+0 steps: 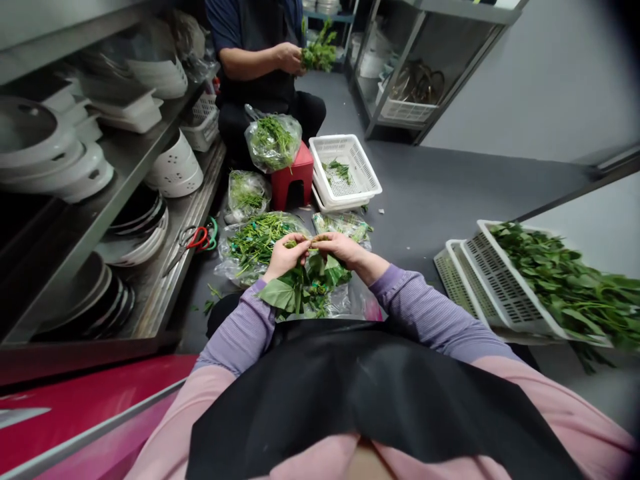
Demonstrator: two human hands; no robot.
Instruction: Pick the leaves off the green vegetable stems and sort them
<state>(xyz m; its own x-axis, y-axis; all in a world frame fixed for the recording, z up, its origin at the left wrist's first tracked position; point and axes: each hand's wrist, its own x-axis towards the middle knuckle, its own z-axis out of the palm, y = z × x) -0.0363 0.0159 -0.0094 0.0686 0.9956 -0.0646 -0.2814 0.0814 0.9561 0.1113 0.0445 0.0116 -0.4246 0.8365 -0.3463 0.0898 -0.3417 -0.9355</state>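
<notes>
Between my left hand (289, 256) and my right hand (344, 249), close together over my lap, is a bunch of broad-leaved greens (284, 295). Fingers of both hands are pinched on its stems, and the leaves hang below them. Just beyond my left hand lies an open plastic bag of cut green stems (253, 241). Past my right hand is another clear bag with greens (345, 225). More leaves and a clear plastic bag (345, 301) show under my hands, partly hidden by them.
A co-worker's hand (290, 59) holds herbs opposite me. Bagged herbs (273, 141) sit on a red stool (299, 175) beside a white basket (345, 143). Heaped leafy greens (565, 280) fill a basket at right. Scissors (199, 238) rest on the left shelf's edge, near stacked dishes (137, 233).
</notes>
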